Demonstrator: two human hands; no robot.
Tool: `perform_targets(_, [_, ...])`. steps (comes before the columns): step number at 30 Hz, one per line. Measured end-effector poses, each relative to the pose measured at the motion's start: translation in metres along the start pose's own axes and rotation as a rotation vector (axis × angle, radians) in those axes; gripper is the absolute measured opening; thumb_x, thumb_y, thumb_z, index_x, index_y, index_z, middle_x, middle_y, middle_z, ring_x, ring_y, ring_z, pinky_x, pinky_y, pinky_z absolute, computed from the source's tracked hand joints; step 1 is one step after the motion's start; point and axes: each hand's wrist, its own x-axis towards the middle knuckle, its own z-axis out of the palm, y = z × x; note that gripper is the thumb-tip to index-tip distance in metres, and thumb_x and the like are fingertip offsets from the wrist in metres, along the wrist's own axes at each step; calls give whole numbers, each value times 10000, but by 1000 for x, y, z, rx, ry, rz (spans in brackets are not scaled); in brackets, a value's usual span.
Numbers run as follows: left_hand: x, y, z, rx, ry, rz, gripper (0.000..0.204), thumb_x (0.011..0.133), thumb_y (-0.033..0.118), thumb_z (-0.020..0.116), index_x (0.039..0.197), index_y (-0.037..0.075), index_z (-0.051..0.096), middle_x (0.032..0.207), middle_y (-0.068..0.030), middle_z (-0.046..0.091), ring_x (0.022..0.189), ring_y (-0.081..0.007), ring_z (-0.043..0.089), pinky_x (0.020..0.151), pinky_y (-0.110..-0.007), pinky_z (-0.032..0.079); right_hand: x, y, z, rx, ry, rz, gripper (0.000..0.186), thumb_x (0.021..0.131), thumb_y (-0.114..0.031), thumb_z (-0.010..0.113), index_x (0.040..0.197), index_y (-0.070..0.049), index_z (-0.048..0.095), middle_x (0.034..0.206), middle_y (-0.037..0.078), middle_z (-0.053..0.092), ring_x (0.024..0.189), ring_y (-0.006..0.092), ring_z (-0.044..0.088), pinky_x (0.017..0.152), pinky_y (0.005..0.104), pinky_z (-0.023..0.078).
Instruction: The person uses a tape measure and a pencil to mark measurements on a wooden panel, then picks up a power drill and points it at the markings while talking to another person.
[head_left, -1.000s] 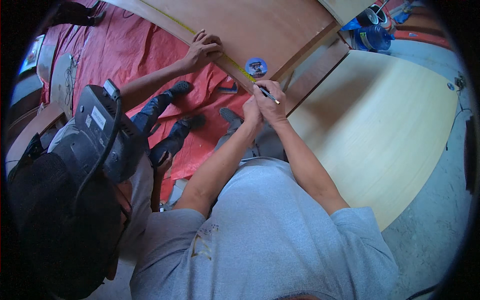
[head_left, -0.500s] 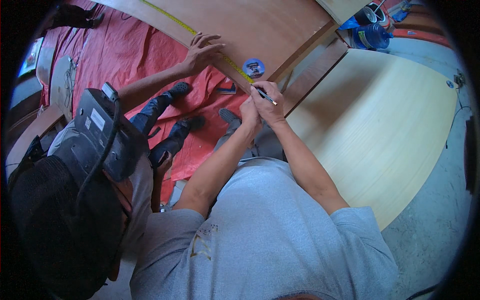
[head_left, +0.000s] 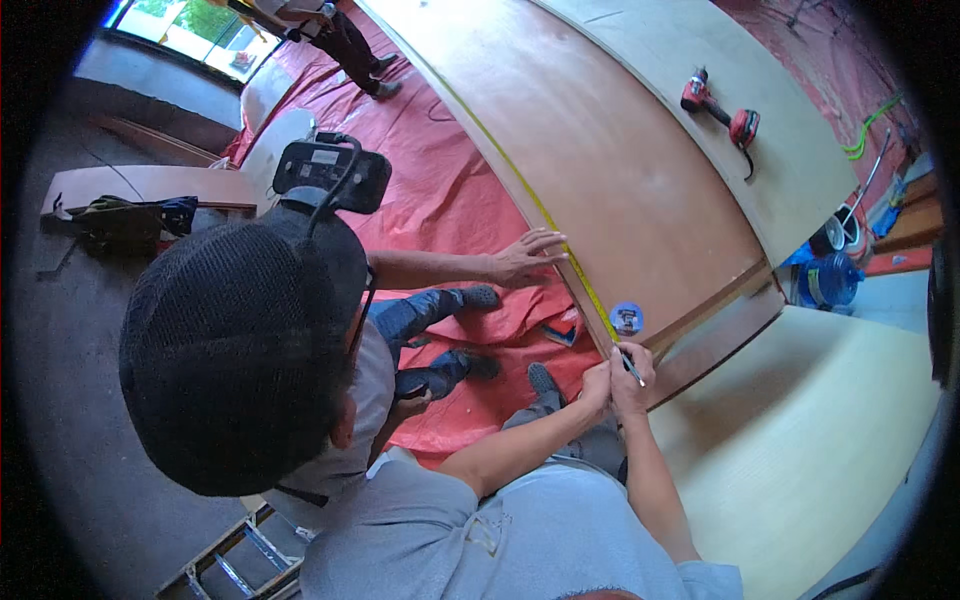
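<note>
At the near corner of the brown wooden panel (head_left: 660,200), my two hands are close together. My right hand (head_left: 637,392) is closed around a slim dark pencil (head_left: 631,366), slanted by the end of the yellow tape measure (head_left: 585,285). The tape blade lies extended along the panel's left edge. Just left of it, my left hand (head_left: 597,386) has its fingers curled at the panel's end; what they grip is hidden. A co-worker's hand (head_left: 528,257) rests with fingers spread over the tape farther up. A round blue sticker (head_left: 626,319) sits beside the tape's near end.
A co-worker in a black cap (head_left: 240,350) stands close on my left. A red cordless drill (head_left: 720,112) lies on a pale board (head_left: 760,60). Another pale panel (head_left: 800,400) is at my right, near a blue water jug (head_left: 830,281). Red sheeting (head_left: 440,200) covers the floor; a ladder (head_left: 235,575) lies lower left.
My view has shifted up and left, bringing the drill, another person and the ladder into sight. My hands stay at the panel's corner, and the co-worker's hand is still on the tape.
</note>
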Motion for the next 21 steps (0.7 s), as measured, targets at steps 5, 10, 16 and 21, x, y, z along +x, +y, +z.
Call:
perform_targets(5, [4, -16, -19, 109, -35, 93, 320, 1122, 255, 448, 1227, 80, 695, 1128, -30, 700, 1033, -145, 675, 878, -322, 549, -12, 8, 5, -29, -15, 15, 131, 912, -131, 749, 1009, -49, 715, 990, 147, 698, 958, 336, 679, 866, 447, 555])
perform_targets(10, [18, -19, -19, 78, 29, -4, 312, 1119, 259, 468, 1236, 98, 708, 1168, -29, 710, 1051, -140, 674, 888, -318, 547, -4, 2, 3, -19, -33, 7, 127, 910, -128, 747, 1010, -55, 716, 998, 144, 695, 959, 330, 679, 855, 443, 560])
perform_targets(16, [7, -9, -14, 83, 25, 5, 317, 1117, 278, 480, 1230, 95, 713, 1148, -18, 714, 1030, -140, 681, 872, -320, 553, -4, 4, 4, -20, -25, 15, 129, 904, -120, 750, 1009, -53, 718, 990, 143, 701, 959, 327, 678, 856, 441, 560])
perform_targets(21, [1, -7, -9, 14, -12, 47, 312, 1116, 273, 476, 1214, 99, 716, 1129, -22, 718, 1018, -143, 685, 870, -318, 556, -4, 5, 3, -28, -20, 3, 128, 905, -126, 748, 1005, -54, 716, 975, 134, 705, 952, 321, 680, 854, 440, 559])
